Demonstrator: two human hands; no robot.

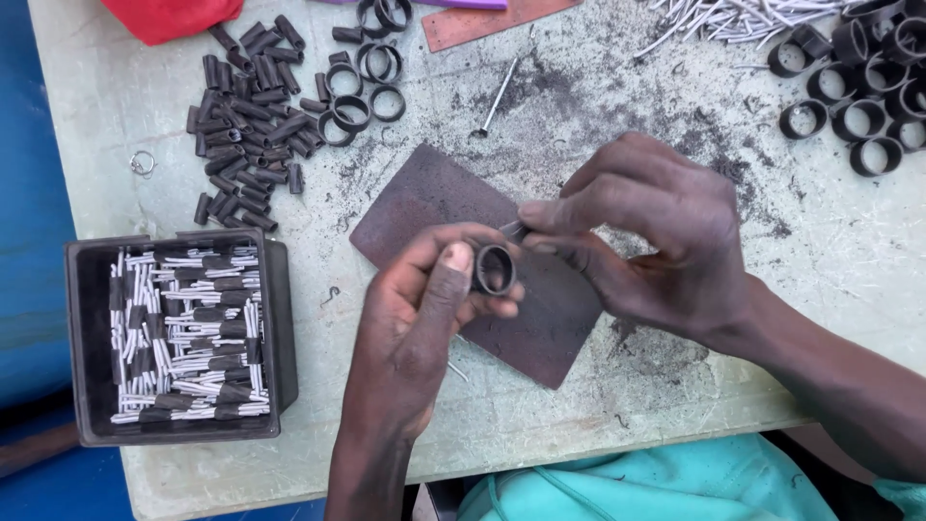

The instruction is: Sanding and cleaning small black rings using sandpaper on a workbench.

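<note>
My left hand (424, 309) grips a short black ring (495, 269) between thumb and fingers, its opening facing the camera. My right hand (646, 232) pinches a small thin metal piece (514, 230) at the ring's upper edge; the piece's far end is hidden by the fingertips. Both hands hover over a dark rusty metal plate (424, 198) lying on the pale green worktable (579, 106).
A black tray (280, 318) at the left holds several white pins with black sleeves. Loose black sleeves (246, 116) and black rings (362, 92) lie at the back left. More rings (863, 87) and silver nails (723, 14) sit back right. A single nail (497, 96) lies mid-table.
</note>
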